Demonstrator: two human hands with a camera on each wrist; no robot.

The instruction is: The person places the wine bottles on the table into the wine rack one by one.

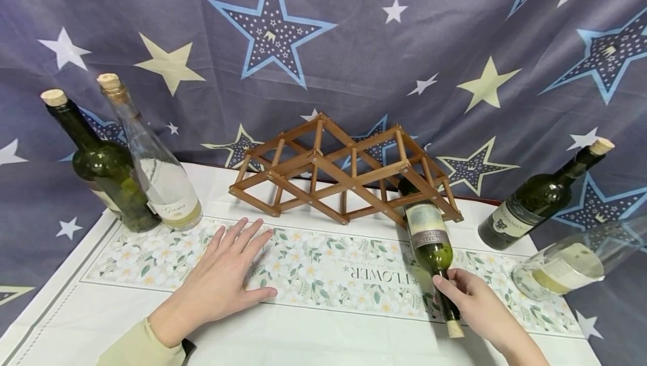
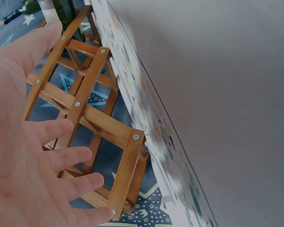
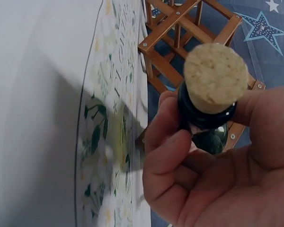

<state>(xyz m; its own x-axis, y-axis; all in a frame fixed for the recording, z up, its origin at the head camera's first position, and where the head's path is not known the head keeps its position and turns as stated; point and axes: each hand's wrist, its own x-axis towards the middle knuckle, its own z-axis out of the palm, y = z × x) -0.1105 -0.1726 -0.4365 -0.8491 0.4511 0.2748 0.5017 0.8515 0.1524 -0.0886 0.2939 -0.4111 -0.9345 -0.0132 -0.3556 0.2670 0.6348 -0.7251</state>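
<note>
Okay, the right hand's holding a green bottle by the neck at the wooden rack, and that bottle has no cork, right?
Not quite: a cork closes the green bottle, as the right wrist view shows. The right hand does hold it by the neck at the wooden rack.

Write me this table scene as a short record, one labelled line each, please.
Right hand: fingers around the neck of a dark green bottle
Bottle's base end: within the brown lattice rack, toward its right
Left hand: spread, holding nothing
Standing left: corked green bottle, corked clear bottle
Standing right: corked dark bottle; rightmost clear bottle, top out of frame
Behind: star-patterned cloth
</note>
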